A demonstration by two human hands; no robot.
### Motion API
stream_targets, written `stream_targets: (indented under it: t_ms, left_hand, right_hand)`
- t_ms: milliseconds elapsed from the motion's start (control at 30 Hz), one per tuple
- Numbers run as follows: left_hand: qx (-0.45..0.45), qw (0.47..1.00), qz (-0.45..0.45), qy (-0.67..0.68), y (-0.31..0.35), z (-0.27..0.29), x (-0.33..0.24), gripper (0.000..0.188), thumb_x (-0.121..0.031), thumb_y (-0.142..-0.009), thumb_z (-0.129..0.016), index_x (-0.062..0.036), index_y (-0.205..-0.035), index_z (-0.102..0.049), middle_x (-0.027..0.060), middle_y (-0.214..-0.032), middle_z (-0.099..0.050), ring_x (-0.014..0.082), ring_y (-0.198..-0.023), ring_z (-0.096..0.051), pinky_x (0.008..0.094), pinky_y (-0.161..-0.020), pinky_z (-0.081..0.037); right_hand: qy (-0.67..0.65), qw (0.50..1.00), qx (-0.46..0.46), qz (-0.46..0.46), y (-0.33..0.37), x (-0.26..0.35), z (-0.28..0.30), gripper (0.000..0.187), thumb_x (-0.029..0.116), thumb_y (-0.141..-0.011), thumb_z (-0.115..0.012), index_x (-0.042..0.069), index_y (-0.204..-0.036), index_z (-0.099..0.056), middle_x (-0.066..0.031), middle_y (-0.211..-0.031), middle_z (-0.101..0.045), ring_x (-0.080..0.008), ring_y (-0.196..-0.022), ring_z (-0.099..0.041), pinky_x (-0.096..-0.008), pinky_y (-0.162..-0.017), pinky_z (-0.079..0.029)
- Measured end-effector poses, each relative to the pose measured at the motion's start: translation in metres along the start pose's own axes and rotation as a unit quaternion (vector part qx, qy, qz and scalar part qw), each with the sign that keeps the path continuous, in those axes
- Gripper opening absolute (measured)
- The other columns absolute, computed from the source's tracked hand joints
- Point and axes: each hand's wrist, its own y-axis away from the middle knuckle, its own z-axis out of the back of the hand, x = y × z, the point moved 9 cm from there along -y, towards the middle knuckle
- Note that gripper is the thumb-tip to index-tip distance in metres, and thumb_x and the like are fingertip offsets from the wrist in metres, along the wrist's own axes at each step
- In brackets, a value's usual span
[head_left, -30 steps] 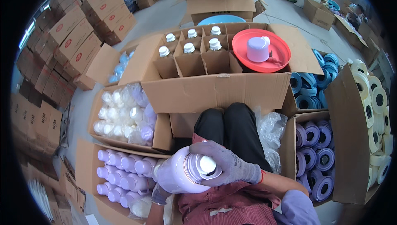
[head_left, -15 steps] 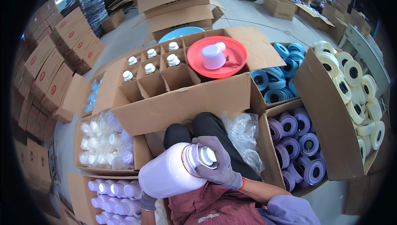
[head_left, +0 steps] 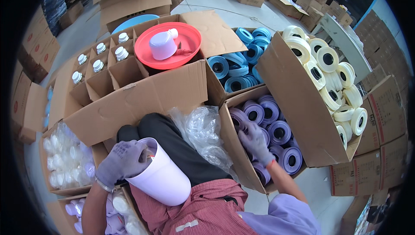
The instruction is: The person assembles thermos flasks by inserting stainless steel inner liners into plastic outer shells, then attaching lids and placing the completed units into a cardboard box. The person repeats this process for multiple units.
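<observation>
My gloved left hand [head_left: 123, 162] grips the rim of a lavender cylindrical flask casing [head_left: 166, 179], fingers hooked over its open end. The casing lies tilted across my lap, its mouth facing up and left and its closed-looking lower part by my shirt. Inside the mouth, partly hidden by the fingers, something shiny shows. My gloved right hand [head_left: 255, 142] is down in a carton of lavender rings [head_left: 279, 132] with dark centres. Its fingers are bent at the edge of one ring; the exact contact is partly hidden.
Ahead stands a divided carton [head_left: 142, 105] holding white-capped bottles [head_left: 121, 53]; a red basin [head_left: 142, 55] with a lavender cup [head_left: 163, 45] rests on it. Cartons of blue rings [head_left: 237, 83] and cream rings [head_left: 327, 59] stand right. Clear plastic bags [head_left: 201, 127] lie beside my legs.
The flask has been turned over, and its metal neck and white stopper no longer show. My right hand has left it for the lavender rings; my left hand now holds the rim. The view swung right.
</observation>
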Motion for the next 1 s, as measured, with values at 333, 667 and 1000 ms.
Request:
stream_targets:
  t_ms: [333, 667, 1000]
  left_hand:
    - [-0.006, 0.989, 0.151, 0.0, 0.025, -0.008, 0.023, 0.048, -0.042, -0.083, -0.069, -0.0155, -0.124, -0.064, 0.0104, -0.095, -0.068, 0.0284, -0.089, -0.066, 0.0412, -0.083, -0.053]
    - [-0.413, 0.893, -0.122, -0.131, 0.018, 0.082, -0.05, 0.075, -0.038, -0.069, -0.083, -0.0181, -0.136, -0.056, 0.0136, -0.137, -0.055, 0.038, -0.132, -0.046, 0.0538, -0.104, -0.041]
    - [-0.483, 0.58, 0.002, 0.656, 0.064, 0.04, 0.078, 0.041, -0.031, -0.097, -0.066, 0.0019, -0.121, -0.061, 0.0067, -0.111, -0.067, 0.0116, -0.095, -0.064, 0.0278, -0.082, -0.053]
  right_hand:
    - [-0.079, 0.967, -0.217, -0.107, -0.058, -0.073, 0.026, 0.046, 0.031, -0.091, -0.067, -0.001, -0.121, -0.055, -0.0179, -0.109, -0.065, -0.0292, -0.099, -0.064, -0.0392, -0.088, -0.05]
    - [-0.576, 0.81, 0.11, -0.005, -0.092, 0.239, -0.016, 0.046, 0.032, -0.107, -0.04, -0.003, -0.134, -0.051, -0.0088, -0.113, -0.06, -0.015, -0.097, -0.06, -0.0312, -0.089, -0.051]
    - [-0.204, 0.92, 0.219, 0.255, -0.091, 0.341, -0.052, 0.057, 0.022, -0.085, -0.072, 0.003, -0.134, -0.051, -0.0148, -0.084, -0.064, -0.0315, -0.08, -0.068, -0.0406, -0.076, -0.055]
